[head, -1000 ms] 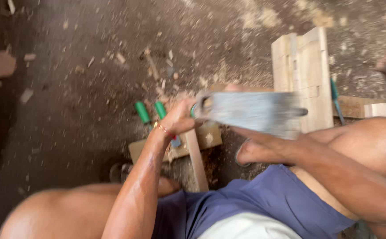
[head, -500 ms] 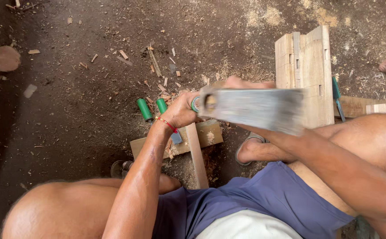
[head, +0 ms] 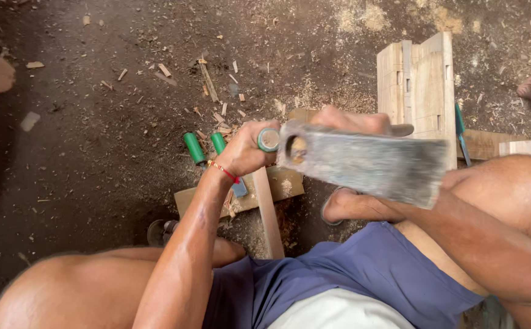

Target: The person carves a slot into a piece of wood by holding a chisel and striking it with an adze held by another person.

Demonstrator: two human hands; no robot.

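Two hands, one tool: legend runs from largest item to smallest.
Ground: dirt floor strewn with sawdust and wood chips; no box, tray or other container shows, so nothing is held in one.
Jointed wood block: pale notched assembly standing upright beyond the knees, apart from both hands.
Saw blade: broad grey steel plate, held level above the lap, its far end motion-blurred. Judged stiff across its width but springy along its length, light for its size, with an edge best kept away from skin; the safe hold is the handle end, a flat palm on the spine as a steadier.
Workpiece: narrow wooden strip lying across a flat board under the blade.
Left hand: fingers clenched around the saw's green handle.
Right hand: fingers curled over the blade's top edge near the handle; probably gripping, though the blade hides the fingertips.
Chisels: two green-handled tools on the ground just left of the left hand.
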